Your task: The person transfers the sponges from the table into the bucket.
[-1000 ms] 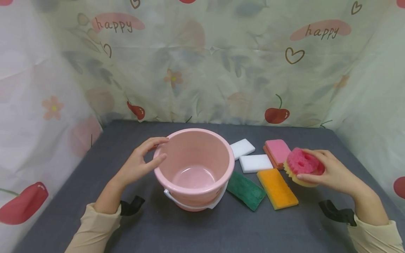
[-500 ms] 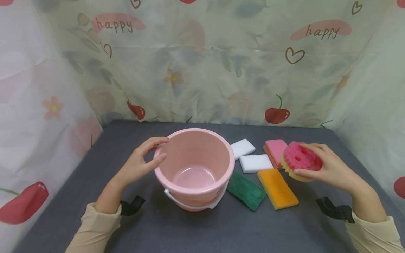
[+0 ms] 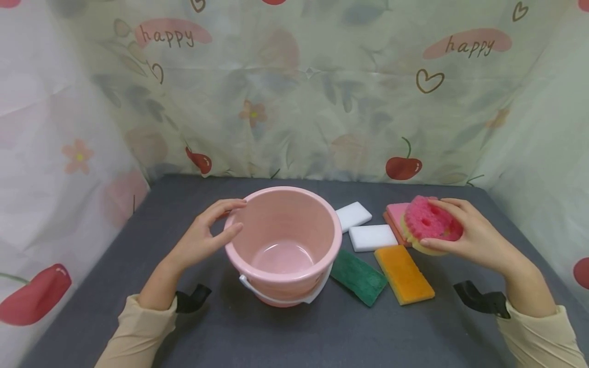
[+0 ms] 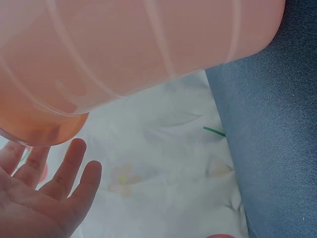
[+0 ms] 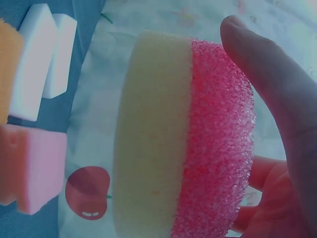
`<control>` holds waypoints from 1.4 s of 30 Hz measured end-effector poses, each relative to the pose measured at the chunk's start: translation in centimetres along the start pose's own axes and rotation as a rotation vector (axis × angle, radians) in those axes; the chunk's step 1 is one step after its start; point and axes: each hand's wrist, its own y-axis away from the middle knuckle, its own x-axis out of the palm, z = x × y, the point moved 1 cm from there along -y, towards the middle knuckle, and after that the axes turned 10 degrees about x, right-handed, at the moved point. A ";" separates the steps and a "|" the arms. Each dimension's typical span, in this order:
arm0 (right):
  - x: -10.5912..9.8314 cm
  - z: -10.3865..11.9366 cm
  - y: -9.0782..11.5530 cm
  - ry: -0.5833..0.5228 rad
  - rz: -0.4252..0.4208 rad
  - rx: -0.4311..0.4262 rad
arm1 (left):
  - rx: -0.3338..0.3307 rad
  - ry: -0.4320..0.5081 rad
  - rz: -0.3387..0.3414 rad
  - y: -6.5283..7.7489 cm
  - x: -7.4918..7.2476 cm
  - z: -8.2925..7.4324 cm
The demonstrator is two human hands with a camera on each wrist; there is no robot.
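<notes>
My right hand (image 3: 480, 237) grips a round sponge (image 3: 428, 217) with a pink mesh top and a pale yellow scalloped base. It is held above the table, overlapping the pink-and-orange sponge (image 3: 395, 212) in the head view. In the right wrist view, the thumb (image 5: 257, 54) and fingers lie against the pink side of the round sponge (image 5: 213, 139). My left hand (image 3: 200, 240) is at the left side of a pink bucket (image 3: 281, 278), fingertips right at its rim. In the left wrist view, those fingers (image 4: 74, 163) are spread beneath the bucket (image 4: 138, 44).
Right of the bucket lie two white sponges (image 3: 371, 238), a green scouring pad (image 3: 359, 277) and an orange sponge (image 3: 404, 275) on the dark tabletop (image 3: 294, 337). A white handle (image 3: 280, 300) hangs down the bucket's front. Patterned cloth (image 3: 303, 102) encloses the back and sides.
My right hand has carried the round sponge up and to the left, from beside the pink-and-orange sponge to over it. The left hand and bucket have stayed put.
</notes>
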 end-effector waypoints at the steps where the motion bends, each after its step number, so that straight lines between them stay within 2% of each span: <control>1: 0.0 0.2 0.0 -0.002 -0.001 -0.006 | -0.001 0.002 0.001 0.0 0.0 0.0; 15: -0.1 2.5 -0.8 -0.015 -0.020 -0.073 | -0.023 -0.012 0.010 0.0 0.0 0.0; 25: 0.1 4.2 -1.1 -0.024 -0.076 -0.169 | -0.014 0.001 0.009 0.0 0.0 0.0; 42: 0.3 7.1 -1.5 -0.038 -0.115 -0.261 | -0.008 0.012 0.013 0.0 0.0 0.1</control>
